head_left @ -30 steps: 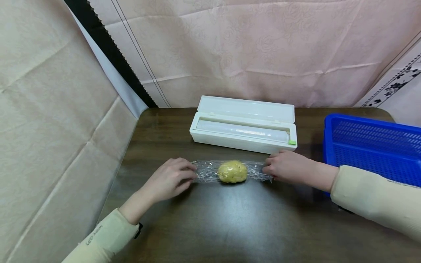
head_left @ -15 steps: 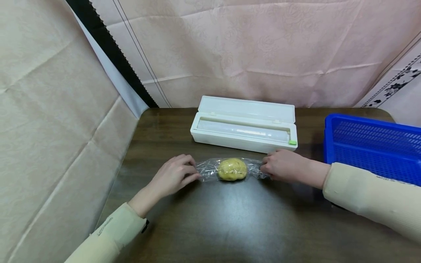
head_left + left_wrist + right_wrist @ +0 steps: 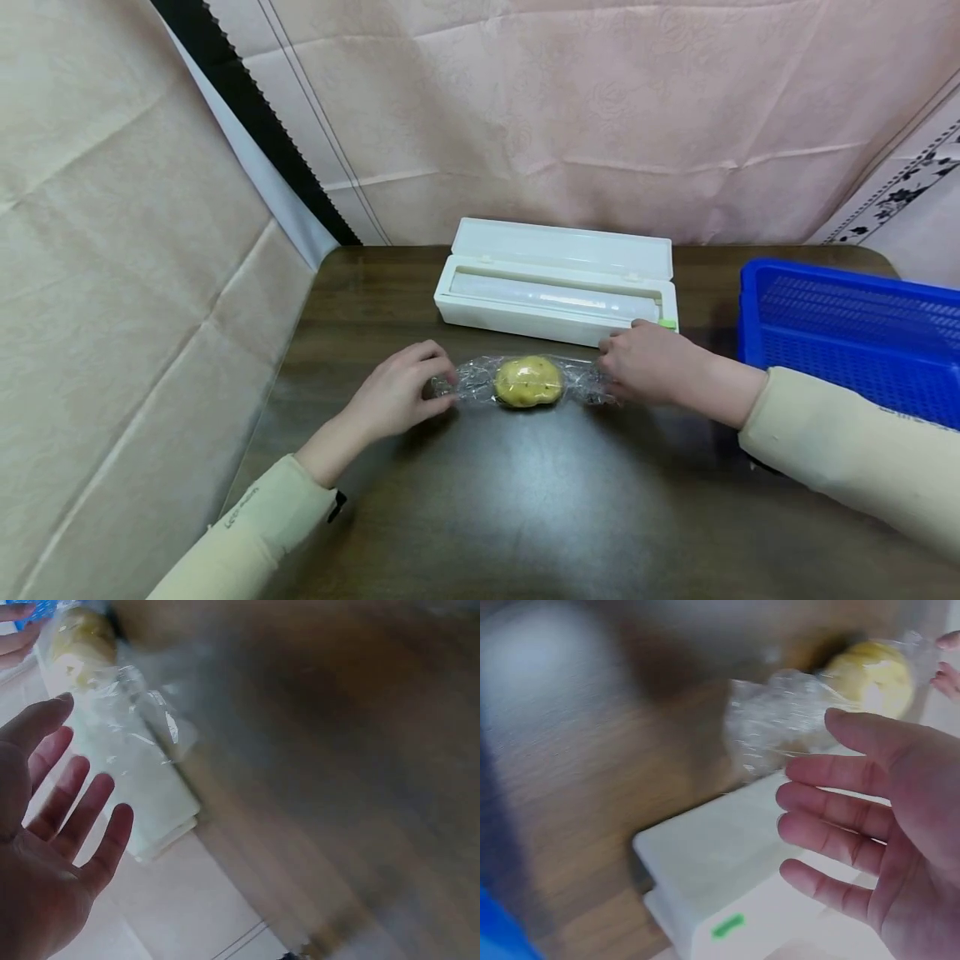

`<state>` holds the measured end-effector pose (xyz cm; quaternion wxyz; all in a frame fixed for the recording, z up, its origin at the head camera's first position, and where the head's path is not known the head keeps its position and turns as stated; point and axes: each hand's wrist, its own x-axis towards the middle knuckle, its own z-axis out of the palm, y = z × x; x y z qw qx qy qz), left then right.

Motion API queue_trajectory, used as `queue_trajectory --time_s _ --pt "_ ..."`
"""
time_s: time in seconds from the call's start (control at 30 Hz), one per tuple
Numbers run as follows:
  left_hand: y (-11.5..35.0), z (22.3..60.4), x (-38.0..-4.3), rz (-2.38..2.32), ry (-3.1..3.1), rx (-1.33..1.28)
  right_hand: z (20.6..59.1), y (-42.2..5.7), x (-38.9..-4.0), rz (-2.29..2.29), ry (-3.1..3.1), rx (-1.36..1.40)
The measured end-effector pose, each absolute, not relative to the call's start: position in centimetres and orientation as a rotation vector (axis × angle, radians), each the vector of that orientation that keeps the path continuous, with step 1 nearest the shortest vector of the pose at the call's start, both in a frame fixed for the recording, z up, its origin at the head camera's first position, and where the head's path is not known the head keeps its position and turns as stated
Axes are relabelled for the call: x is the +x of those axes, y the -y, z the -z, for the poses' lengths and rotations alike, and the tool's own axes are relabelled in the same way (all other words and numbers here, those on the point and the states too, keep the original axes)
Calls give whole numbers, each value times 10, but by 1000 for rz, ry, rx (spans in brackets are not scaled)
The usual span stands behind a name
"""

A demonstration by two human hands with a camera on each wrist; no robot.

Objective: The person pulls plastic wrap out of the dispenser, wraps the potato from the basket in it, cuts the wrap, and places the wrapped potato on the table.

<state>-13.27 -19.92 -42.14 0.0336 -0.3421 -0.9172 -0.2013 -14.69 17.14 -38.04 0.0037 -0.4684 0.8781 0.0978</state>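
Note:
A yellow potato [image 3: 528,382] lies on the table in clear plastic wrap [image 3: 475,379], whose crinkled ends stick out to both sides. At the left end is my left hand [image 3: 408,387], thumb and fingers apart around the film in the head view. The left wrist view shows its palm and relaxed, spread fingers [image 3: 84,799]. By the right end is my right hand [image 3: 651,364]. Its fingers [image 3: 832,812] are extended in the right wrist view, with the thumb beside the crumpled film [image 3: 769,716]. Neither hand has its fingers curled round anything.
Behind the potato stands a white cling film box [image 3: 555,325], lid raised, a roll inside and a green slider [image 3: 667,323] at its right end. A blue plastic basket [image 3: 847,333] is at the right, under the right forearm. Pale cloth [image 3: 585,108] hangs behind the brown table [image 3: 525,517].
The wrapped potato has shifted slightly away from me. My left hand has moved a little right and away, its fingers parting. My right hand has moved slightly toward the box.

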Motion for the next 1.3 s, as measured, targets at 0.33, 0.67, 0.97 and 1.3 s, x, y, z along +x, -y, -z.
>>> queue_trajectory --time_s 0.33,0.67,0.97,1.3 --pt "165 404 -122 525 2746 -1069 366 -151 -134 -150 -2798 -1440" --pt "106 410 -96 204 2880 -1062 392 -137 -108 141 -2958 -1279" --pt "89 434 -93 22 2896 -905 424 -135 -97 435 -2951 -1108" --pt "91 445 -98 131 2887 -889 452 -135 -95 646 -2883 -1035"
